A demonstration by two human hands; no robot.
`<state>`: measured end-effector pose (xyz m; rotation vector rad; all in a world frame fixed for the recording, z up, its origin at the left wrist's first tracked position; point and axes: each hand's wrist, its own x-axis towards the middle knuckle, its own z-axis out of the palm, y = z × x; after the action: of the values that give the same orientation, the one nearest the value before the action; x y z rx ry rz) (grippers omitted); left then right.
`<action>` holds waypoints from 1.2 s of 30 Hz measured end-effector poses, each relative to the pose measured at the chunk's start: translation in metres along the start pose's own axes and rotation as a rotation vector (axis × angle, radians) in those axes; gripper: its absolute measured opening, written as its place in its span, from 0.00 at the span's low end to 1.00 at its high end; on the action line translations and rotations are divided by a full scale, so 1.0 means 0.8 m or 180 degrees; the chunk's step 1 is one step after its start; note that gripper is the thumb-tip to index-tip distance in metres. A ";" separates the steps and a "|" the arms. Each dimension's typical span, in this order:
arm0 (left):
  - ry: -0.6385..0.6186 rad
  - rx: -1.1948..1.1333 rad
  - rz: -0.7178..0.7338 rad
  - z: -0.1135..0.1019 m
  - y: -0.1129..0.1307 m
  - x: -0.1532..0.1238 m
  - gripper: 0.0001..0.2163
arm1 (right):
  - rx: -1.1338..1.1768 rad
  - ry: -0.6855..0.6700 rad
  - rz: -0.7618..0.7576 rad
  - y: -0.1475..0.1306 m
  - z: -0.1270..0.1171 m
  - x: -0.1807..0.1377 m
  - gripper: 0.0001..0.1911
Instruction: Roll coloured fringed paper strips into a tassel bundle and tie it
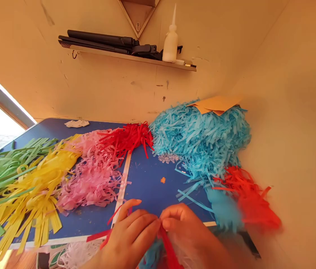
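Observation:
My left hand (135, 233) and my right hand (183, 224) meet at the front edge of the blue table, their fingertips pinched together. Between them is a red paper strip (169, 246), hanging down below the right fingers. Another red end sticks out to the left, behind my left hand. The exact spot where the fingers grip is partly hidden by the fingers themselves. Under the hands, blurred light-blue paper (150, 256) and white shredded strands (77, 254) show below the table edge.
A big light-blue fringe heap (199, 138) stands at the back right, orange paper (216, 104) on top. Red strips (247, 198) lie beside it. Pink (93, 175), yellow (45, 175) and green strips (9, 168) cover the left. A wall shelf (135, 58) holds a white bottle (170, 45).

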<state>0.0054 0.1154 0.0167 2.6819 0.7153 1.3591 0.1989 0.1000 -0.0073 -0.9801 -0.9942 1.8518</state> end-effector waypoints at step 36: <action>-0.0143 -0.3876 -0.4230 0.046 0.026 -0.054 0.20 | -0.4968 0.1844 -0.0149 -0.079 -0.145 0.116 0.11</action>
<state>0.0196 0.0846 -0.0332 0.8785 0.9050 0.7994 0.2835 0.2367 -0.0203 -2.1020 -1.9821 0.3281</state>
